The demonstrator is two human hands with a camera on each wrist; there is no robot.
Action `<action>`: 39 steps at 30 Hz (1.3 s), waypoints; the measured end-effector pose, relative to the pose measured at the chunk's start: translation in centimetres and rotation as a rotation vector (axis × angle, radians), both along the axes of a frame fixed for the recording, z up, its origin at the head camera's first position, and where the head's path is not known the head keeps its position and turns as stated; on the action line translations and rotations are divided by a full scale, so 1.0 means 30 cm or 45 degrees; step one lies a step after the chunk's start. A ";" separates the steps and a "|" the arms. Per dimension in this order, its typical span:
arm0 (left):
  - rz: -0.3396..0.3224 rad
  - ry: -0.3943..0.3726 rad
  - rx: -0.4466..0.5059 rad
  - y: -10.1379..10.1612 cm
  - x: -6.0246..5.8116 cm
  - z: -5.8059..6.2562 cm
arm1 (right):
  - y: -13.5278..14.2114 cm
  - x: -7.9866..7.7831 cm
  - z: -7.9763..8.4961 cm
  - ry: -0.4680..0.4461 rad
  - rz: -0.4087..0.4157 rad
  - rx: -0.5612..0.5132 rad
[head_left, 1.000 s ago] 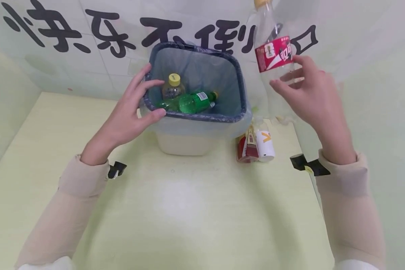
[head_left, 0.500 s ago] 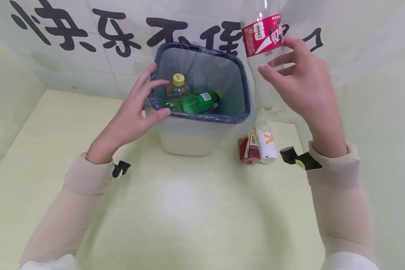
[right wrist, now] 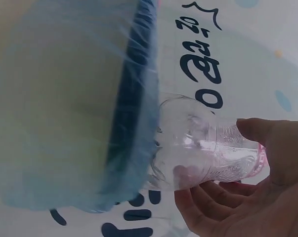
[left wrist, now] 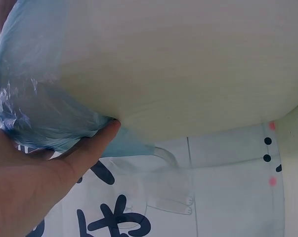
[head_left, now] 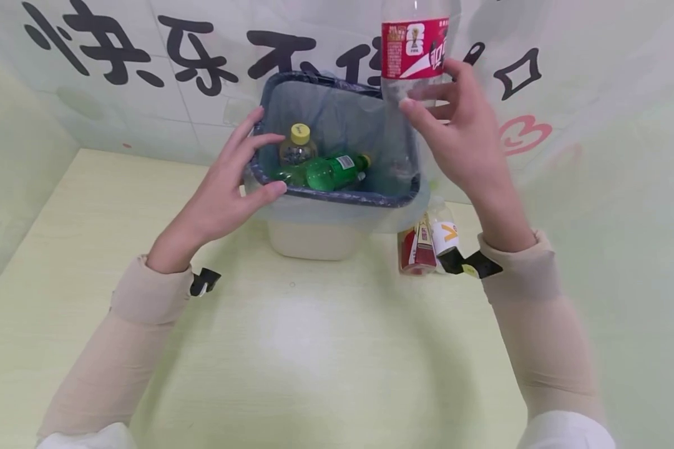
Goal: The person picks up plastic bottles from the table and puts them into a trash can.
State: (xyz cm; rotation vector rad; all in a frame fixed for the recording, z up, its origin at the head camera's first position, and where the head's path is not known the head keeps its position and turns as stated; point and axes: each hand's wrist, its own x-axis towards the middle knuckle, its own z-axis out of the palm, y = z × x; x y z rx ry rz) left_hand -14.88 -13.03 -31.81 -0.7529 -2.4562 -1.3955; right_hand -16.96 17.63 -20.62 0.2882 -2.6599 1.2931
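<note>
My left hand (head_left: 219, 181) grips the left rim of a pale trash bin (head_left: 314, 240), with its fingers and thumb spread along the edge. The bluish liner bag (left wrist: 45, 108) bunches under those fingers in the left wrist view. My right hand (head_left: 460, 131) holds a clear plastic bottle (head_left: 415, 50) with a red label low on its body. The bottle stands upright at the bin's right rim, its top cut off by the head view. In the right wrist view, the bottle's bare base (right wrist: 183, 143) sits beside the bag-covered rim, partly behind it.
Inside the bin lie a green bottle (head_left: 331, 171) and a bottle with a yellow cap (head_left: 300, 134). Right of the bin stand a dark red carton-like container (head_left: 417, 249) and a white-labelled bottle (head_left: 444, 231). A wall with black lettering rises behind.
My right hand has carried the red-labelled bottle leftward, from beside the bin to its right rim. The left hand stays on the rim, and the view shifts slightly.
</note>
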 end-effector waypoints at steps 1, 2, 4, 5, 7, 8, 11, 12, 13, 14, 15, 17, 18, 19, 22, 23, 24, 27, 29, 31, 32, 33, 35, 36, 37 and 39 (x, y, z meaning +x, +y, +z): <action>-0.001 -0.001 0.002 0.000 0.000 -0.001 | -0.003 -0.004 -0.014 -0.001 0.019 -0.050; -0.001 0.000 0.002 0.000 -0.001 -0.002 | -0.006 -0.008 -0.029 0.002 0.036 -0.096; -0.001 -0.002 -0.002 0.001 -0.001 -0.002 | -0.007 -0.013 -0.054 0.009 0.058 -0.181; -0.001 -0.004 -0.004 0.001 -0.001 -0.003 | -0.006 -0.015 -0.065 0.017 0.065 -0.217; 0.001 -0.015 -0.004 0.000 0.000 -0.002 | -0.006 -0.017 -0.082 0.016 0.070 -0.276; 0.002 -0.018 -0.006 -0.001 0.001 -0.001 | -0.005 -0.018 -0.089 0.012 0.074 -0.297; 0.006 -0.028 -0.002 0.000 0.003 0.002 | 0.003 -0.019 -0.102 -0.041 0.084 -0.364; 0.007 -0.030 -0.001 0.001 0.003 0.004 | 0.008 -0.018 -0.106 -0.072 0.084 -0.379; 0.007 -0.028 0.000 0.002 0.003 0.005 | 0.013 -0.018 -0.110 -0.099 0.086 -0.398; 0.006 -0.029 0.001 0.003 0.003 0.005 | 0.020 -0.017 -0.114 -0.114 0.089 -0.415; 0.006 -0.030 0.001 0.003 0.004 0.006 | 0.026 -0.016 -0.120 -0.121 0.093 -0.430; 0.005 -0.027 -0.002 0.005 0.003 0.007 | 0.040 -0.015 -0.130 -0.115 0.093 -0.449; 0.004 -0.026 -0.003 0.006 0.003 0.007 | 0.046 -0.014 -0.134 -0.102 0.090 -0.452; 0.002 -0.025 -0.002 0.008 0.002 0.007 | 0.053 -0.014 -0.138 -0.080 0.092 -0.458; 0.000 -0.023 -0.002 0.011 0.001 0.008 | 0.066 -0.012 -0.147 -0.017 0.089 -0.447; -0.001 -0.022 -0.001 0.012 0.001 0.008 | 0.070 -0.011 -0.148 -0.001 0.086 -0.433; -0.001 -0.022 0.002 0.013 0.001 0.008 | 0.073 -0.010 -0.149 0.012 0.081 -0.421; 0.001 -0.022 0.009 0.012 0.002 0.004 | 0.080 -0.009 -0.153 0.044 0.067 -0.373; 0.001 -0.019 0.012 0.012 0.002 0.000 | 0.084 -0.009 -0.154 0.044 0.055 -0.349; 0.000 -0.015 0.015 0.012 0.002 -0.002 | 0.088 -0.010 -0.157 0.042 0.046 -0.327; -0.002 -0.013 0.016 0.012 0.001 -0.003 | 0.090 -0.011 -0.158 0.042 0.043 -0.314; -0.005 -0.012 0.018 0.013 0.000 -0.003 | 0.092 -0.012 -0.159 0.042 0.040 -0.303; -0.007 -0.010 0.020 0.014 -0.002 -0.003 | 0.098 -0.013 -0.161 0.045 0.036 -0.275; -0.009 -0.011 0.021 0.014 -0.003 -0.002 | 0.100 -0.013 -0.161 0.048 0.037 -0.264; -0.011 -0.013 0.022 0.014 -0.003 -0.001 | 0.102 -0.012 -0.160 0.052 0.037 -0.255; -0.011 -0.018 0.023 0.014 -0.003 0.001 | 0.107 -0.012 -0.159 0.053 0.041 -0.245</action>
